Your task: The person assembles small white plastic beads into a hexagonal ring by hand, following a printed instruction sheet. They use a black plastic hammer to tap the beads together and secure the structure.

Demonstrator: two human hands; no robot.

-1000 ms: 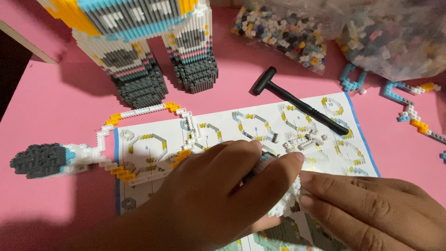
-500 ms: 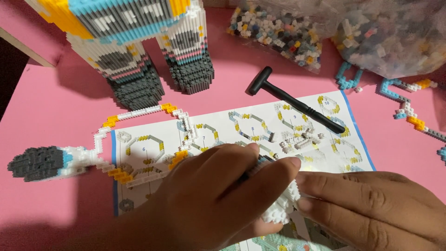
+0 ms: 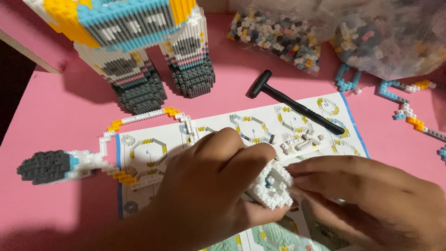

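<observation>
Both my hands close around a small white block piece (image 3: pixel 272 188) built of tiny bricks, low in the middle of the view. My left hand (image 3: pixel 213 186) wraps it from the left with thumb underneath. My right hand (image 3: pixel 367 195) presses its fingertips against the piece from the right. They work over a printed instruction sheet (image 3: pixel 148 148) lying on the pink table (image 3: pixel 60 121). Several loose white bricks (image 3: pixel 299 142) lie on the sheet just beyond my fingers.
A tall brick figure's legs (image 3: pixel 153 79) stand at the back left. A thin chain of white and yellow bricks (image 3: pixel 139 118) leads to a grey block part (image 3: pixel 44 166). A black small hammer (image 3: pixel 292 103) lies on the sheet. Two bags of bricks (image 3: pixel 278 37) sit behind.
The white piece has turned and lifted a little between my hands, showing more of it. My view has shifted slightly; everything else on the table stays put.
</observation>
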